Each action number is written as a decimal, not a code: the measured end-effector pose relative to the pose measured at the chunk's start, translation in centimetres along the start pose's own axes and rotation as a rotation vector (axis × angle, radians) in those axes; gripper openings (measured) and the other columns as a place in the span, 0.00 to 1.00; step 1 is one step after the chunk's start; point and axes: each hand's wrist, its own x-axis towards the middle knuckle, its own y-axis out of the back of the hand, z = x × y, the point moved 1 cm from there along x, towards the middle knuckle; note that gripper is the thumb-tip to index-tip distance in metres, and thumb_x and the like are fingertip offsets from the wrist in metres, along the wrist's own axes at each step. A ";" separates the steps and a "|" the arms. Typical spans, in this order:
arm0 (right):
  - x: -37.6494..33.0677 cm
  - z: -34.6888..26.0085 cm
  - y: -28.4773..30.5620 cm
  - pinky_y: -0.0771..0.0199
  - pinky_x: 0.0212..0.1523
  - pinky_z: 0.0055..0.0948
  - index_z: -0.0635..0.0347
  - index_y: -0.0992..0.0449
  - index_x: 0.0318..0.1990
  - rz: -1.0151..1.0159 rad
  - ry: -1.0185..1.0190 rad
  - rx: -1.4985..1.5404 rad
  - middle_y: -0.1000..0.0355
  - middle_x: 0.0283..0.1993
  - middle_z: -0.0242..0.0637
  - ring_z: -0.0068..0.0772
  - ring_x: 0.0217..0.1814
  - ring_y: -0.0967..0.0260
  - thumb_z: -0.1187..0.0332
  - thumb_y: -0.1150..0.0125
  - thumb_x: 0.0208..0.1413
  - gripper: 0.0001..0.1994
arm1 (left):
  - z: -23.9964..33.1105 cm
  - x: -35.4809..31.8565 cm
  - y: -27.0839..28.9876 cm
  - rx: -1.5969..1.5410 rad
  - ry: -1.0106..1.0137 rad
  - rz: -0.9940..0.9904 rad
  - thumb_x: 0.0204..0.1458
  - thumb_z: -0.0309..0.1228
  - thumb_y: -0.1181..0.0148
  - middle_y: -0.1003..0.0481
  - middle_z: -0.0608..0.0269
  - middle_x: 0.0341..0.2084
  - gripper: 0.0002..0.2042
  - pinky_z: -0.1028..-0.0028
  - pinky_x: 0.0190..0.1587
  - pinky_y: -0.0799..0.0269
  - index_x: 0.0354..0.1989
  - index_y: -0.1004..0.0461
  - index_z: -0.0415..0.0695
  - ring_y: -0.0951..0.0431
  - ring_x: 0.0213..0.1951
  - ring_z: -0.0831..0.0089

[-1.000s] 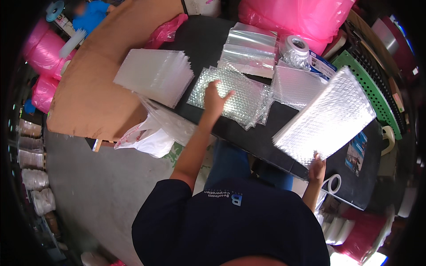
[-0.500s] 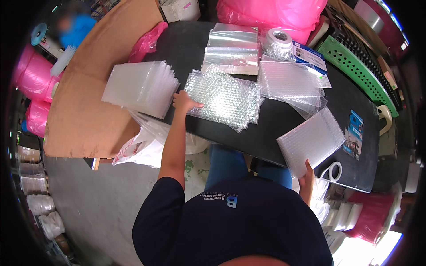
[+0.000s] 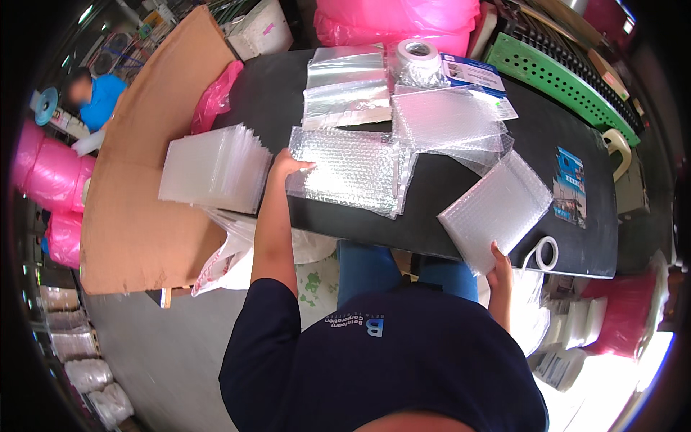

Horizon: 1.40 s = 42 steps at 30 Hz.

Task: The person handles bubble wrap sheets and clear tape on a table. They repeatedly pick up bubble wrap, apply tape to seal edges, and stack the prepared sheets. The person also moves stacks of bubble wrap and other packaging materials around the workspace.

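A pile of clear bubble-wrap bags [image 3: 345, 169] lies at the middle of the black table. My left hand [image 3: 289, 165] grips its left edge, thumb laid over the top. The pile's right edges are slightly fanned. At the right, near the table's front edge, another bubble-wrap stack [image 3: 497, 209] lies at a slant. My right hand [image 3: 499, 270] holds its near corner, thumb on top and the other fingers mostly hidden. Behind the middle pile lie more loose bubble-wrap bags [image 3: 446, 119] and a stack of shiny clear film bags [image 3: 345, 86].
A tall bag stack [image 3: 212, 169] stands left, by a brown board [image 3: 122, 209]. Tape rolls [image 3: 417, 50] sit at the back; another white roll [image 3: 547, 253] is near the right front edge. A green perforated rail [image 3: 558, 86] borders the back right. A person [image 3: 101, 101] is far left.
My view has shifted a little. The middle pile lies straighter, its edges more even than before. My left hand stays at its left edge, and my right hand still holds the slanted stack.
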 end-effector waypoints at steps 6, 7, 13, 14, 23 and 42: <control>-0.7 0.4 -0.8 0.40 0.53 0.40 0.67 0.45 0.56 0.198 0.267 -0.328 0.39 0.51 0.46 0.41 0.54 0.41 0.67 0.36 0.45 0.32 | 4.6 -7.7 0.5 -0.617 0.072 -0.303 0.30 0.32 0.27 0.27 0.55 0.40 0.34 0.68 0.47 0.35 0.47 0.34 0.29 0.28 0.43 0.67; 0.5 1.3 0.3 0.42 0.55 0.41 0.67 0.47 0.58 0.318 0.359 -0.519 0.41 0.54 0.48 0.43 0.56 0.43 0.66 0.34 0.43 0.36 | 4.8 -10.1 0.3 -0.625 -0.028 -0.168 0.31 0.29 0.28 0.27 0.56 0.39 0.32 0.69 0.47 0.35 0.47 0.34 0.30 0.28 0.42 0.67; -4.3 -2.6 -10.1 0.54 0.60 0.49 0.63 0.61 0.64 0.203 1.076 -1.074 0.56 0.64 0.51 0.49 0.66 0.58 0.63 0.26 0.30 0.55 | 5.6 -22.7 -2.3 -0.723 -0.367 0.232 0.32 0.23 0.31 0.28 0.60 0.37 0.29 0.72 0.45 0.33 0.47 0.35 0.35 0.29 0.40 0.69; -4.0 -2.5 -11.7 0.52 0.60 0.49 0.60 0.58 0.64 -0.093 0.891 -0.768 0.59 0.66 0.48 0.45 0.67 0.60 0.60 0.24 0.28 0.56 | 5.5 -23.6 -3.1 -0.711 -0.374 0.231 0.31 0.23 0.31 0.28 0.60 0.37 0.30 0.72 0.45 0.33 0.47 0.36 0.36 0.29 0.40 0.69; -0.7 -2.3 -20.2 0.52 0.62 0.32 0.57 0.54 0.64 -0.769 0.575 -0.569 0.44 0.60 0.39 0.33 0.62 0.49 0.76 0.26 0.29 0.51 | 4.4 -24.3 -7.1 -0.473 -0.328 0.127 0.26 0.27 0.26 0.29 0.62 0.35 0.31 0.74 0.44 0.34 0.43 0.35 0.39 0.29 0.40 0.72; 1.0 -0.6 -18.7 0.36 0.48 0.26 0.60 0.35 0.48 -0.618 0.631 -0.690 0.33 0.44 0.32 0.23 0.48 0.37 0.75 0.38 0.46 0.21 | 2.7 -23.8 -11.5 -0.775 -0.293 0.305 0.33 0.26 0.30 0.31 0.58 0.41 0.28 0.71 0.48 0.37 0.46 0.35 0.37 0.31 0.43 0.67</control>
